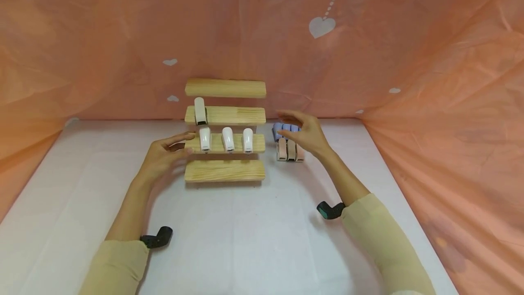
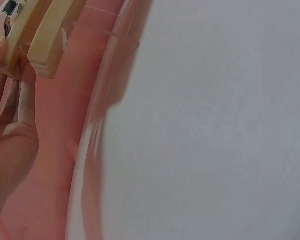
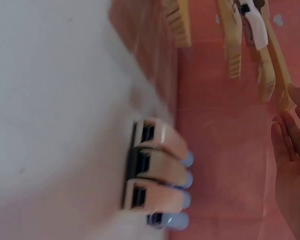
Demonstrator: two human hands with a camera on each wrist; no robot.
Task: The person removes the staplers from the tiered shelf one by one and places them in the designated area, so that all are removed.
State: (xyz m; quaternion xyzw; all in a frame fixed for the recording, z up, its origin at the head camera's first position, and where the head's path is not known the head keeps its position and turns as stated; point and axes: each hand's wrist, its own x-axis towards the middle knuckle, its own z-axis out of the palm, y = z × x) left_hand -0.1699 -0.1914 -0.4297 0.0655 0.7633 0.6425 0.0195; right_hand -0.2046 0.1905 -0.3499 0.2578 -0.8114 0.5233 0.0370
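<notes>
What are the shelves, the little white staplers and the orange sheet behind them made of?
The shelves look like smooth, pale wood: grain lines run along them. The white staplers seem to be shiny plastic, because light glints off them, though painted metal is possible. The orange sheet might be thin plastic or cloth; it wrinkles and shines softly, but I can't tell which.

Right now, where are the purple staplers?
In the head view, the purple staplers sit to the right of the wooden rack, just behind the pinkish staplers and near the right hand.
</notes>
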